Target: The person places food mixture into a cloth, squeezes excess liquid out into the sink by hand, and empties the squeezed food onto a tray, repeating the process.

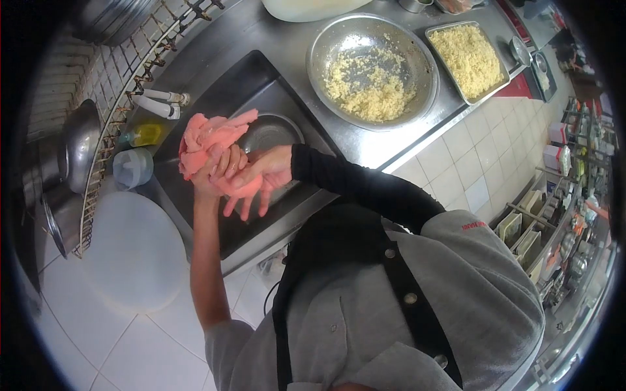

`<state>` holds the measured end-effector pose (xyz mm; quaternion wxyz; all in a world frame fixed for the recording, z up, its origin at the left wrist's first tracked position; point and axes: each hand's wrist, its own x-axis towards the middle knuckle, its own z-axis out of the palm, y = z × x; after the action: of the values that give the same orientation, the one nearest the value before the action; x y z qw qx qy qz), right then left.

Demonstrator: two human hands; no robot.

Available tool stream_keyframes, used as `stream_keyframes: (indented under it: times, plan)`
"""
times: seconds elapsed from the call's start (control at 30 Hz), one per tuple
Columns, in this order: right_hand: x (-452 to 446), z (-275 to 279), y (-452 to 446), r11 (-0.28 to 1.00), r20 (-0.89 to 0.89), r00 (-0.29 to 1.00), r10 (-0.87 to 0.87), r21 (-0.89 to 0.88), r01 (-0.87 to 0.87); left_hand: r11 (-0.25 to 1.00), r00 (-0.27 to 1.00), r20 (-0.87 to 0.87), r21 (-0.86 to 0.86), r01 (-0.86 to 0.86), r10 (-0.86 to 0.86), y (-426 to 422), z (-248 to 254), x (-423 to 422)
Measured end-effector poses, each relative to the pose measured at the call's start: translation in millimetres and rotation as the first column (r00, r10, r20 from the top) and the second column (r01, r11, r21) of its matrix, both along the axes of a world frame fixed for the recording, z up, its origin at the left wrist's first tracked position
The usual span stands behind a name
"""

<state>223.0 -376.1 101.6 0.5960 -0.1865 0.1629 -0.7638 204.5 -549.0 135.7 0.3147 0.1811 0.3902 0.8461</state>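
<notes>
A crumpled pink cloth (pixel 207 138) is bunched above the dark sink basin (pixel 225 228). My left hand (pixel 222 171), on the bare arm, wraps its fingers round the lower part of the cloth. Against it is my right hand (pixel 266 174), at the end of a black sleeve, with its thumb across the front and its fingers spread below. Part of the cloth shows between that thumb and those fingers. Both hands touch each other over the sink.
Right of the sink, a metal bowl (pixel 424 78) and a tray (pixel 471 100) hold crumbly yellow food. White taps (pixel 155 103), a yellow bottle (pixel 146 135) and a clear container (pixel 133 168) stand at left. A wire rack (pixel 98 189) borders a round white lid (pixel 134 251).
</notes>
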Motion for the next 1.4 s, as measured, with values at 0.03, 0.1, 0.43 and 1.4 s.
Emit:
stream_keyframes:
  times: [0.03, 0.1, 0.43, 1.4]
  plan:
    - [1, -6, -5, 1.0, 0.024, 1.0, 0.002, 0.029, -0.003, 0.994, 0.998, 0.014, -0.095, -0.055, 0.057, 0, 2, 1]
    - [1, -15, -16, 0.996, 0.071, 0.997, 0.005, 0.084, -0.011, 0.947, 0.986, 0.011, -0.28, -0.155, 0.165, -1, 9, 6]
    - [8, -6, -35, 0.86, -0.065, 0.983, -0.171, 0.477, 0.181, 0.697, 0.881, -0.166, -0.554, -0.455, 0.443, -5, -1, 3]
    - [1, -137, -77, 0.402, -0.363, 0.896, -0.258, 0.803, 0.44, 0.19, 0.841, -0.394, -0.854, -0.484, 0.371, -4, -140, -25]
